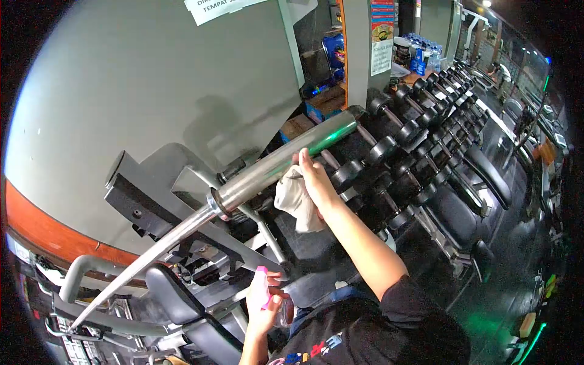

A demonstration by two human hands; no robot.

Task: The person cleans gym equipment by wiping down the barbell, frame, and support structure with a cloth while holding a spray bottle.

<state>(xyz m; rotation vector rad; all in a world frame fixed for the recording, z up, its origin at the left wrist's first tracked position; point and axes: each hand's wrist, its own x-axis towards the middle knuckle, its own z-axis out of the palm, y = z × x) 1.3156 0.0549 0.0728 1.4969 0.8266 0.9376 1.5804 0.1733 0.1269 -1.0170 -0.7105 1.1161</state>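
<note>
Barbell (194, 224): R hand (314, 184) holds pale cloth (295, 199) at its sleeve (283, 164); L hand (260, 309) grips pink-topped bottle (263, 287) (partly hidden); wall sign (226, 5) reads "TEMPAT," w/ rest cut off.

A black short-sleeved T-shirt (389, 328) is worn, marked on the front with a multicoloured print (318, 348); beyond it, blue trousers (351, 294) are partly seen.

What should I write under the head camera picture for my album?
Right hand with a cloth at the bar, left hand holding a pink-topped bottle, dumbbells nearby.
</note>
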